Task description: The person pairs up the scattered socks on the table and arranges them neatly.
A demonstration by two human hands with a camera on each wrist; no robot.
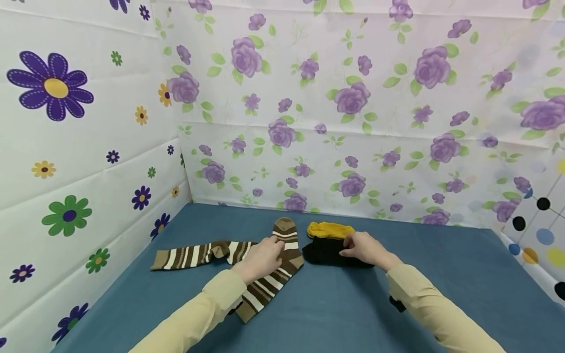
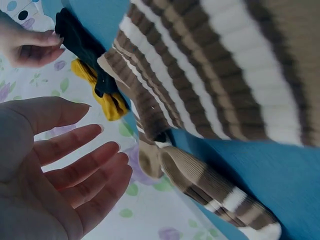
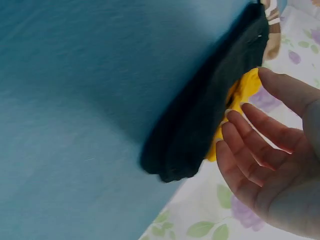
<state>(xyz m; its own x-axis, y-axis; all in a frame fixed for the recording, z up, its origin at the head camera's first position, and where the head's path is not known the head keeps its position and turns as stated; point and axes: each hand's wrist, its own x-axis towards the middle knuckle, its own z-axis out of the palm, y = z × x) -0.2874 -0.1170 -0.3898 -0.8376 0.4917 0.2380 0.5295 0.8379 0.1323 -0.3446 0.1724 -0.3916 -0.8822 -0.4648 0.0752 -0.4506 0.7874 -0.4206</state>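
Observation:
Two brown, tan and white striped socks lie crosswise: one (image 1: 190,256) stretches out to the left, the other (image 1: 270,285) runs diagonally with its toe toward the back wall. My left hand (image 1: 261,259) is over the place where they meet, hiding part of both. In the left wrist view its fingers (image 2: 85,172) are spread and relaxed, with nothing held. Right of the striped pair lies a black sock bundle (image 1: 324,252), laid flat. My right hand (image 1: 365,247) is at its right end, fingers loosely bent and empty in the right wrist view.
Yellow socks (image 1: 330,229) lie just behind the black bundle. Everything rests on a blue cloth-covered table (image 1: 335,314). Flowered sheets (image 1: 309,98) rise at the back and on the left (image 1: 97,162), and a dotted one (image 1: 536,230) stands at the right.

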